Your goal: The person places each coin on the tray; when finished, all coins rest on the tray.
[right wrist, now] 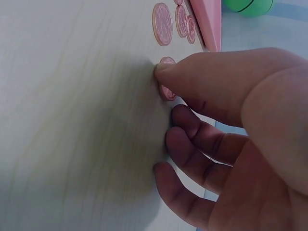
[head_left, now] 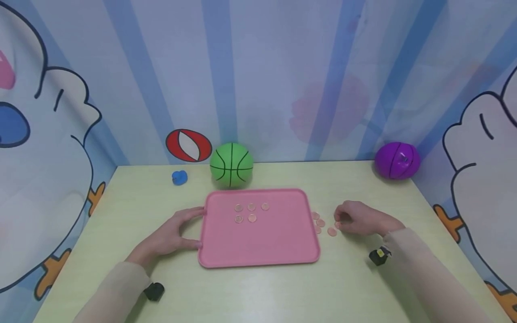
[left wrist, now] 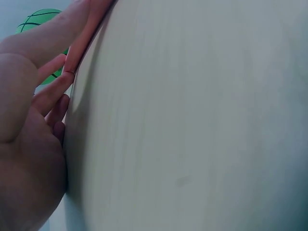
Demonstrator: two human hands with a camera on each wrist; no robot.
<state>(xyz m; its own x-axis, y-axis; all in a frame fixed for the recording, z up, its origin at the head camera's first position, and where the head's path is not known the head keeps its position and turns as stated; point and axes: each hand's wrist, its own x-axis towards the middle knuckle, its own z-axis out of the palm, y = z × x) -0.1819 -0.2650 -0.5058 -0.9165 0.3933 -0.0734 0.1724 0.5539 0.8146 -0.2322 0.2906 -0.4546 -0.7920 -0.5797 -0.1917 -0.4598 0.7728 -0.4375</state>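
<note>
A pink tray (head_left: 258, 242) lies on the table with copper-coloured coins (head_left: 251, 207) on it, three in a back row and two in front. My left hand (head_left: 175, 233) rests at the tray's left rim, thumb and fingers spread apart along it. To the right of the tray, my right hand (head_left: 361, 218) is down at the tabletop with curled fingers. In the right wrist view its thumb tip lies over one copper coin (right wrist: 167, 91), pinching it at the edge. Several more loose coins (head_left: 332, 231) lie between that hand and the tray.
Behind the tray stands a green ball (head_left: 231, 165), close to its back rim. A small blue object (head_left: 179, 177) sits at the back left, and a purple ball (head_left: 397, 161) at the back right corner. A printed curtain (head_left: 266, 80) hangs behind the table (head_left: 258, 296).
</note>
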